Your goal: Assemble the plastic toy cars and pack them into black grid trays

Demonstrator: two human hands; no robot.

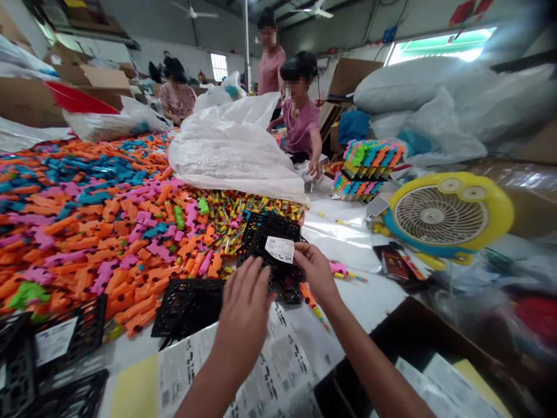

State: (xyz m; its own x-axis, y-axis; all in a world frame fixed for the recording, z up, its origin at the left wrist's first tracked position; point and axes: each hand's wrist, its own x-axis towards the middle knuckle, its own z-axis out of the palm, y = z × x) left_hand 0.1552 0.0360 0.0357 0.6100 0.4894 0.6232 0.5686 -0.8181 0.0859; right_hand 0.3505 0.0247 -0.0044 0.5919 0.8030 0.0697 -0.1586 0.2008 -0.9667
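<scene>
White label (279,249) on black grid (273,244) lies between both hands, right hand (317,269) pinching it.

A stack of grid trays (272,244) sits on the desk (369,299) just ahead of both hands, with a label (279,249) on top of it. The right hand (317,270) is at the label's right edge, its fingers (301,251) touching it; the left hand (244,310) is before the stack, over another grid tray (187,305) to its left. Printed sheets (243,371) lie nearest the person, under the forearms. A heap of plastic pieces (96,203) spreads left and behind the stack. A large bag (235,148) rests behind it. The desk fan (444,217) stands to the right, with stacked pieces (368,168) behind it.
</scene>
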